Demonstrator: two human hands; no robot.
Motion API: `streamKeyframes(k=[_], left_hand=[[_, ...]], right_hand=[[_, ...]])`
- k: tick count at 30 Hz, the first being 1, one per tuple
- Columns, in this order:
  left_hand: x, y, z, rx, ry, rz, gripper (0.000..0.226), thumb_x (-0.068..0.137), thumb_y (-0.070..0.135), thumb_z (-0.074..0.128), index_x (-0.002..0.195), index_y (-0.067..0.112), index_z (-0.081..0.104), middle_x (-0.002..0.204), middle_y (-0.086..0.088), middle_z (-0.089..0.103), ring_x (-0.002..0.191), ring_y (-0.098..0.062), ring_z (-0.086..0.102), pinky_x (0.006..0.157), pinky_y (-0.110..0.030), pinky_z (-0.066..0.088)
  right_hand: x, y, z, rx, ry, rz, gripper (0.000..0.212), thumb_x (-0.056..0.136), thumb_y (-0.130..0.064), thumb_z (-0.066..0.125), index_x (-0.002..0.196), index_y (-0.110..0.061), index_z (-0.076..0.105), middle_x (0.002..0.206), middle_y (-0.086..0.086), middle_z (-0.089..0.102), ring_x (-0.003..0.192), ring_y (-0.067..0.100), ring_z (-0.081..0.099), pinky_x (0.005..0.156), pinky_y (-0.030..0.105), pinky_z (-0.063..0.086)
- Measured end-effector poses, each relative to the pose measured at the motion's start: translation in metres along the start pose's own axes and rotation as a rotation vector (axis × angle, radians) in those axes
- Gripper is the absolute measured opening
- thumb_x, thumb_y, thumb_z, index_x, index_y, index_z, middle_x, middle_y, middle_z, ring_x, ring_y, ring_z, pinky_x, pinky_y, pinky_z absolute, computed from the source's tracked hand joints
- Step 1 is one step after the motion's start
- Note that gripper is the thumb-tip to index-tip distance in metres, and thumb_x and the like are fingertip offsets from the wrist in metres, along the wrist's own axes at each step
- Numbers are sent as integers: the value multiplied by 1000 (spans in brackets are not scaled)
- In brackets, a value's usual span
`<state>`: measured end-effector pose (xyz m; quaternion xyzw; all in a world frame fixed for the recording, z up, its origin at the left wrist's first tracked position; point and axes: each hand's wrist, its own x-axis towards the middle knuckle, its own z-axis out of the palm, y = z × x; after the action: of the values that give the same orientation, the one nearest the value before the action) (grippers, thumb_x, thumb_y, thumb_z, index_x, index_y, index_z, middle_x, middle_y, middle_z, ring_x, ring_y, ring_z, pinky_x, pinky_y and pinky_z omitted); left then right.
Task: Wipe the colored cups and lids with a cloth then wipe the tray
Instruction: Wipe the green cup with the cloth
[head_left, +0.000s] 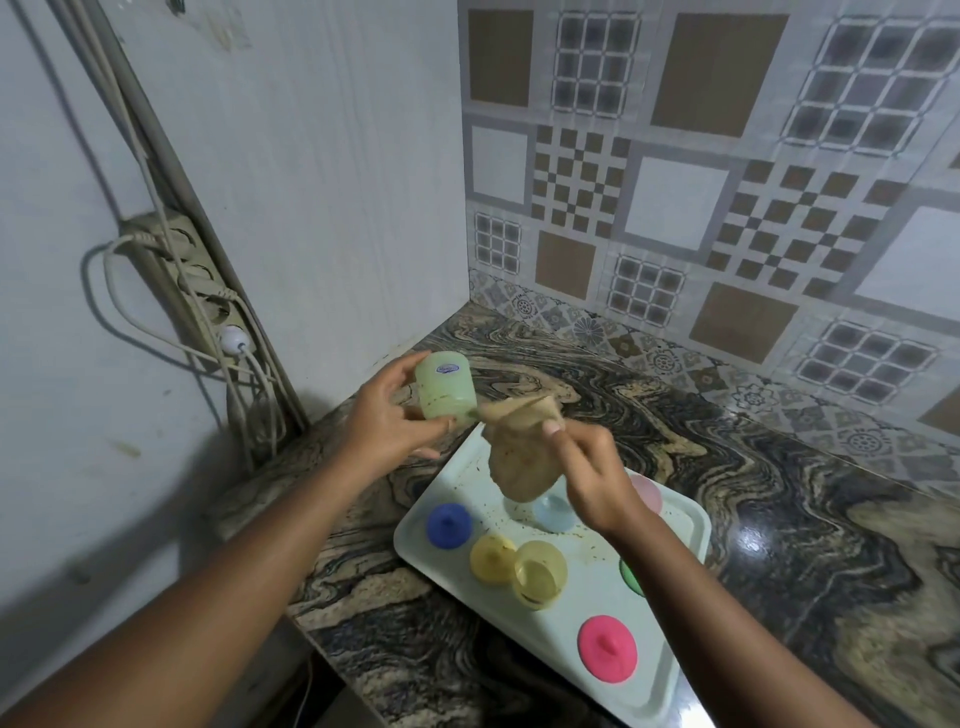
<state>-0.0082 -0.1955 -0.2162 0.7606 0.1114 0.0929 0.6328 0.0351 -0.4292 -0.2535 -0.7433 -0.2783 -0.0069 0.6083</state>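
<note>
A marbled worktop of swirling black, grey and tan runs into the wall corner; a pale mint tray lies flat on it, set askew close to the front edge; dark specks dot the tray's surface.

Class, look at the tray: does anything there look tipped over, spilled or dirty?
Yes. The yellow cup lies on its side on the tray, not standing upright. Brown specks are scattered over the tray around it, so the tray looks dirty.
</note>
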Motion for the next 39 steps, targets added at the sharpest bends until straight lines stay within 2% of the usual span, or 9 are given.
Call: streamKeyframes(k=[5,7,14,16,19,25,32,36,39], left_hand=[[-9,2,3,17,-81,9,99,74,-9,81,153,30,36,140,2,52,91,-17,74,67,-48,63],[-15,6,7,79,-61,53,88,72,-7,83,142,31,46,139,5,50,92,-15,71,63,-45,63],[-23,13,15,134,-111,102,70,70,-6,84,124,31,59,124,8,64,83,-13,74,63,-43,63],[-23,13,15,150,-89,117,62,70,-4,85,120,25,64,114,6,70,75,-8,73,59,-34,60],[-22,13,12,231,-63,129,58,66,4,88,116,28,68,97,13,74,74,-5,72,64,-25,55],[-22,12,12,263,-28,155,54,63,7,90,106,34,70,105,14,76,83,-7,75,78,-39,62],[-15,9,9,242,34,164,74,61,7,93,127,28,64,100,15,74,88,2,72,77,-12,53],[-13,6,4,227,13,143,85,62,-1,91,138,19,58,109,4,73,86,8,69,74,-10,53],[-13,4,0,250,-1,159,84,60,6,93,135,21,59,108,1,73,78,-1,71,65,-20,56]], right_hand=[[24,-13,-5,551,240,228,38,97,-32,47,97,-2,69,97,19,68,94,25,67,86,50,53],[32,-21,-4,423,202,201,39,98,-40,48,91,-9,70,90,16,65,88,28,62,82,59,52],[37,-45,14,-109,-56,-2,40,103,-43,40,85,-15,62,72,-5,56,63,6,50,61,36,40],[34,-42,18,-262,-171,-81,31,106,-35,40,111,-23,68,108,-8,68,80,-7,58,72,27,44],[30,-36,18,-336,-251,-172,33,108,-22,44,133,-12,63,162,-2,35,90,-20,55,83,-1,31],[18,-39,18,-307,-196,-301,18,105,-7,49,105,-24,55,160,14,37,119,31,59,89,14,34],[-1,-21,18,-279,-168,-349,33,106,-15,47,78,0,57,127,22,67,140,2,45,84,36,54],[-11,-12,16,-287,-161,-354,26,106,-24,43,88,-14,58,119,16,67,112,43,67,74,42,54],[-15,-10,10,-316,-156,-367,29,104,-24,43,89,-12,65,107,0,64,82,33,72,64,36,51]])
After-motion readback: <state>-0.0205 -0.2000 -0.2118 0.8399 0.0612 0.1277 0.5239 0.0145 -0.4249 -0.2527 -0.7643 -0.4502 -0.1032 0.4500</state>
